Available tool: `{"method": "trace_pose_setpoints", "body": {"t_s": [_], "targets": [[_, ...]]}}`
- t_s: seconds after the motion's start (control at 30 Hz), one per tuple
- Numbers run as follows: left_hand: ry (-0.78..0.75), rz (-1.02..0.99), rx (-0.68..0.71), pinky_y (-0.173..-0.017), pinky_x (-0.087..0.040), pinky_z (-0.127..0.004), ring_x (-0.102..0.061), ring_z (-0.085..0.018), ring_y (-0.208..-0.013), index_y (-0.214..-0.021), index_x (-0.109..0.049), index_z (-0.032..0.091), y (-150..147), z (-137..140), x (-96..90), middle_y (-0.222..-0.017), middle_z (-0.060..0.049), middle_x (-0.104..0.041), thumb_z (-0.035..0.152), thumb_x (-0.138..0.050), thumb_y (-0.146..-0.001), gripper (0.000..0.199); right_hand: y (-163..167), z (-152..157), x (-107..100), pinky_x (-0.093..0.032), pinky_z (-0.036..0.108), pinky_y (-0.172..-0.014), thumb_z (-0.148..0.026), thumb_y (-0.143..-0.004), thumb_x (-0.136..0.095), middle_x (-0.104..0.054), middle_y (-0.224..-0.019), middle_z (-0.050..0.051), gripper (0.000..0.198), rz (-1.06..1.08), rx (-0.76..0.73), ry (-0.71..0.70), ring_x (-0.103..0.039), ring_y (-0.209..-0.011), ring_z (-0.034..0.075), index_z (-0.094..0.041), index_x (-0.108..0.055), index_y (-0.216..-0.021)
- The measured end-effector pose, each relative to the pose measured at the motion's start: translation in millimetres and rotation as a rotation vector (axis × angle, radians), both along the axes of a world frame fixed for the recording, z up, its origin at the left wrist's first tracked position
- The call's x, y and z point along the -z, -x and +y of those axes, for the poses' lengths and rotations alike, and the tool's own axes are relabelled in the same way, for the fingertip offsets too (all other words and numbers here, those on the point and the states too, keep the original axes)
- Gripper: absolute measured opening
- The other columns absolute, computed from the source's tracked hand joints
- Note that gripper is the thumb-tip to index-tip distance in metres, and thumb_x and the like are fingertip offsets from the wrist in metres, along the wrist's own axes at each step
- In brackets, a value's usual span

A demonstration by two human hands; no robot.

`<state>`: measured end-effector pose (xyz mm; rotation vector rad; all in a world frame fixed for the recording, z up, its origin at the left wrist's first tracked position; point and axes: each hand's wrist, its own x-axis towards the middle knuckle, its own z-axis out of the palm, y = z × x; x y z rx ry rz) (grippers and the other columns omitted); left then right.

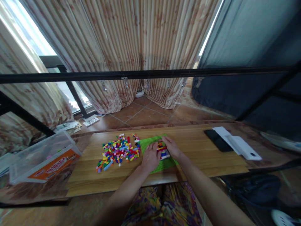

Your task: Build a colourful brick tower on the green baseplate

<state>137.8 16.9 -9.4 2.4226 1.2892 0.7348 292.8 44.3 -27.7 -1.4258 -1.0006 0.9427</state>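
Observation:
A green studded baseplate (146, 143) lies on the wooden board in front of me. On it stands a small toy-brick build (164, 153) with red, orange, blue and white parts. My left hand (150, 156) is closed against the build's left side, its fingers bent over the near bricks. From the right, my right hand (171, 147) curls round the build's far and right side. Both sets of fingertips are partly hidden by the hands and bricks. To the left of the plate spreads a pile of loose, many-coloured toy bricks (119, 150).
The wooden board (195, 150) carries a black flat slab (217, 140) and a white card (225, 135) at its right. A clear plastic box (58, 144) with an orange label stands at the left. A dark metal rail (150, 74) crosses beyond the board, before the curtains (122, 40).

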Motion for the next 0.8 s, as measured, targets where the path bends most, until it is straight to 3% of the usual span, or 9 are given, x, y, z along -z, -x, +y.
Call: {"method": "trace_pose_setpoints", "body": {"t_s": [0.13, 0.37, 0.63, 0.8], "targets": [[0.003, 0.061, 0.031, -0.104, -0.043, -0.044, -0.054, -0.025, -0.119, -0.140, -0.042, 0.014, -1, 0, -5.4, -0.129, -0.013, -0.059, 0.025, -0.043, -0.094, 0.047, -18, -13, 1, -0.056, 0.034, -0.070, -0.069, -0.077, -0.053, -0.076, -0.091, 0.010, 0.055, 0.045, 0.105, -0.008, -0.070, -0.088, 0.024, -0.019, -0.068, -0.093], [-0.006, 0.144, 0.084, -0.105, -0.041, -0.047, -0.052, -0.026, -0.120, -0.138, -0.048, 0.015, -7, 3, -5.7, -0.129, -0.014, -0.058, 0.024, -0.039, -0.096, 0.044, -27, -29, 11, -0.054, 0.035, -0.070, -0.071, -0.074, -0.054, -0.074, -0.090, 0.012, 0.062, 0.000, 0.183, -0.013, -0.069, -0.089, 0.026, -0.016, -0.067, -0.098], [0.000, 0.118, 0.065, -0.102, -0.043, -0.047, -0.051, -0.027, -0.119, -0.140, -0.045, 0.021, -6, 5, 1.6, -0.133, -0.013, -0.055, 0.028, -0.039, -0.096, 0.046, -11, -35, 18, -0.047, 0.040, -0.086, -0.055, -0.089, -0.039, -0.073, -0.096, 0.014, 0.051, -0.532, 0.202, -0.074, -0.064, -0.089, 0.026, -0.016, -0.070, -0.097], [0.004, 0.041, 0.084, -0.109, -0.040, -0.045, -0.047, -0.026, -0.128, -0.140, -0.044, 0.019, -2, 7, -1.2, -0.139, -0.013, -0.052, 0.027, -0.042, -0.095, 0.046, -12, -37, 12, -0.047, 0.036, -0.080, -0.051, -0.089, -0.039, -0.073, -0.091, 0.013, 0.049, -0.527, 0.206, -0.032, -0.065, -0.084, 0.025, -0.014, -0.070, -0.097]]}}
